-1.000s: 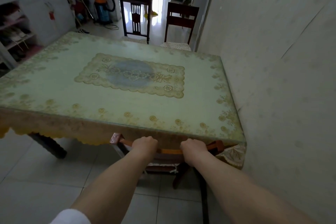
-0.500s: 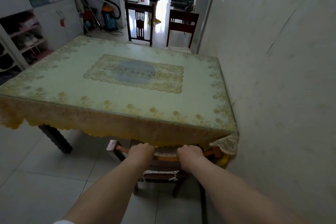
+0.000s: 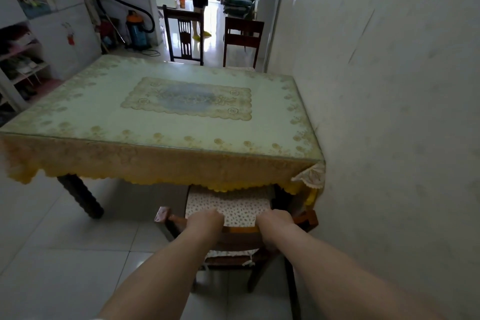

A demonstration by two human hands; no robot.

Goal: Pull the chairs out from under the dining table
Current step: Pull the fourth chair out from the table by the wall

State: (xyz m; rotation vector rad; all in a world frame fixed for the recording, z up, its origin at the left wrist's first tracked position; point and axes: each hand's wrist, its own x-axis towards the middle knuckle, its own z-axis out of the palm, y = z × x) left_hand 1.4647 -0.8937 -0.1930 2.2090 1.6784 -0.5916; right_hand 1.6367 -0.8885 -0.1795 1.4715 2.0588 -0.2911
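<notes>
The dark wooden chair with a dotted seat cushion stands at the near edge of the dining table under its yellow lace cloth, close to the white wall. Its seat faces the table, front part hidden beneath the cloth; the top rail runs left to right. The left hand and right hand clench that rail, seat beyond them.

Single head view, high, facing forward-down across dining table; near hands, wall right.
</notes>
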